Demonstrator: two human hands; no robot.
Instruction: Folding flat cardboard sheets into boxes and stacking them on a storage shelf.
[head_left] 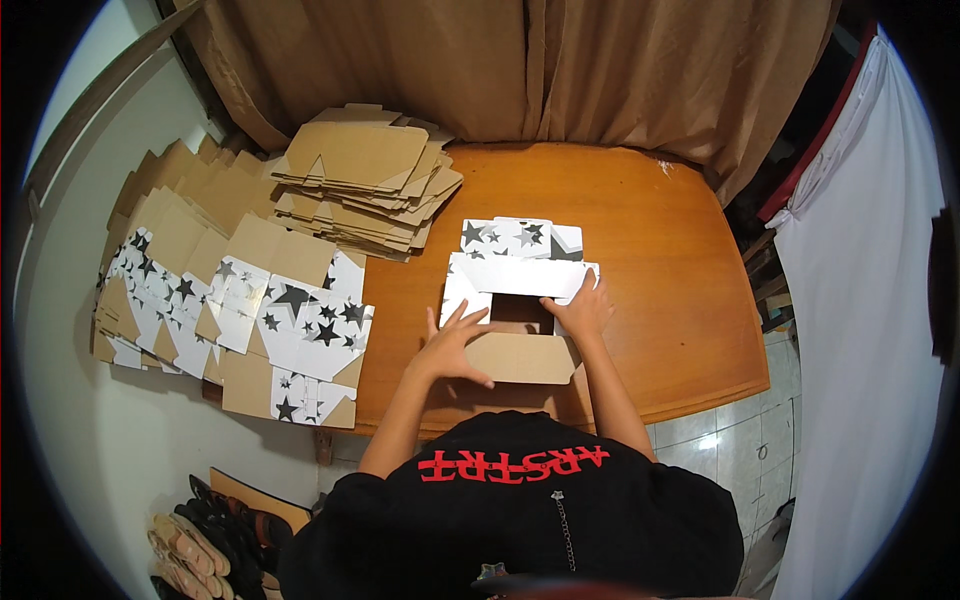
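A partly folded cardboard box (525,272), white with black and grey stars outside and brown inside, sits on the table in front of me. Its middle opening looks dark, and a brown flap (525,360) points toward me. My left hand (452,350) grips the box's near left corner, fingers spread over the white side and thumb along the brown flap. At the right side, my right hand (585,308) pinches the wall, with its thumb at the opening and its fingers on the outside. The undersides of both hands are hidden.
A stack of flat brown cardboard pieces (360,165) lies at the back left of the wooden table (650,230). Overlapping star-printed sheets (310,310) cover the left end. Brown curtains (640,70) hang behind, a white cloth (850,300) right. Shoes (205,540) are at lower left.
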